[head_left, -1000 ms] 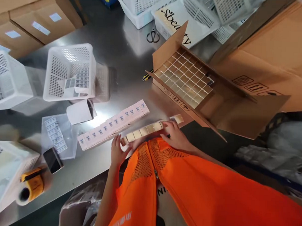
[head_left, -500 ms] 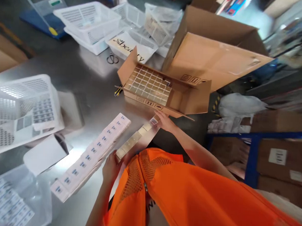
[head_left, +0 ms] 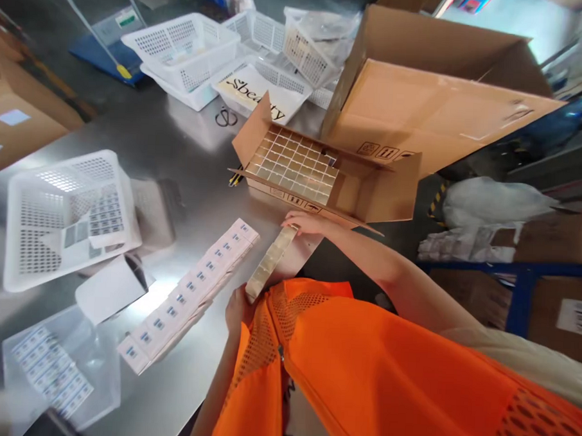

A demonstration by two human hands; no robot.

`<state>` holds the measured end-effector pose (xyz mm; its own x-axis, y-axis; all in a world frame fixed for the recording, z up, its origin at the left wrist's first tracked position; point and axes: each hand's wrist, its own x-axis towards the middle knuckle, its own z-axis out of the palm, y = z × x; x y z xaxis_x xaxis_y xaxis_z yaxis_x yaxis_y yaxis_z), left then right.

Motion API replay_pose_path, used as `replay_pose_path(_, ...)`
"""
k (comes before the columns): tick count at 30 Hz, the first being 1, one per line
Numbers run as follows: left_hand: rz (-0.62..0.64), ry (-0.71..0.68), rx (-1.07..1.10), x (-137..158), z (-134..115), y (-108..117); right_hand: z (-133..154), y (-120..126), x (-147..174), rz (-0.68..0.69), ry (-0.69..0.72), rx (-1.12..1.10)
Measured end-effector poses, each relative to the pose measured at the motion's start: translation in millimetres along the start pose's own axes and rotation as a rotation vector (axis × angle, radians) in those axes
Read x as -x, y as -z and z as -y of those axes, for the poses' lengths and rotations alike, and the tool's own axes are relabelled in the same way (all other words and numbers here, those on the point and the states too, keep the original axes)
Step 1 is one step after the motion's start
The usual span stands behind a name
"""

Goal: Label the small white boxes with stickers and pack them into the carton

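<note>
A short row of small gold boxes lies slantwise at the table's near edge, close to my orange vest. At its lower end my left hand is pressed with the fingers partly hidden. My right hand wraps round the upper end, so the row is gripped between both hands. Left of it a longer row of white boxes with blue labels runs parallel on the table. Just beyond my right hand, an open carton is mostly filled with gold boxes in a grid; its right part shows bare cardboard.
A large open carton stands behind the smaller one. White plastic baskets are stacked at the back, near black scissors. At left are another white basket, a white open box and a clear bin holding labelled stickers.
My right hand has moved in toward my left, and the gold row is now shorter and tighter. The camera view has shifted slightly, so everything sits a little further right.
</note>
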<state>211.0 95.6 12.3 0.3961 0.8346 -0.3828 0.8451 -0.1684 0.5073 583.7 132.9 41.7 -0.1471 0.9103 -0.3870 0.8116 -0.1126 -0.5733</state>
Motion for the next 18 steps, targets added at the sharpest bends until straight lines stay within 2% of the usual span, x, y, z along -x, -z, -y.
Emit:
replay_pose_path(4, 0.017, -0.020, 0.057, -7, -4, -1, -6, 12, -9, 0.055, 0.042, 0.029)
replay_pose_path(8, 0.000, -0.012, 0.129, 0, 4, 9, -1, 6, 11, -0.071, -0.024, 0.100)
replay_pose_path(10, -0.048, 0.021, 0.182, 9, 13, 12, 4, -1, 23, -0.120, -0.011, 0.198)
replay_pose_path(14, -0.190, 0.068, 0.295, 27, 32, 17, 14, -10, 18, -0.072, 0.193, 0.392)
replay_pose_path(16, -0.208, 0.094, 0.299, 34, 42, 19, 19, -8, 2, 0.010, 0.297, 0.417)
replay_pose_path(18, -0.199, 0.102, 0.288, 39, 53, 20, 26, -4, -11, 0.079, 0.344, 0.387)
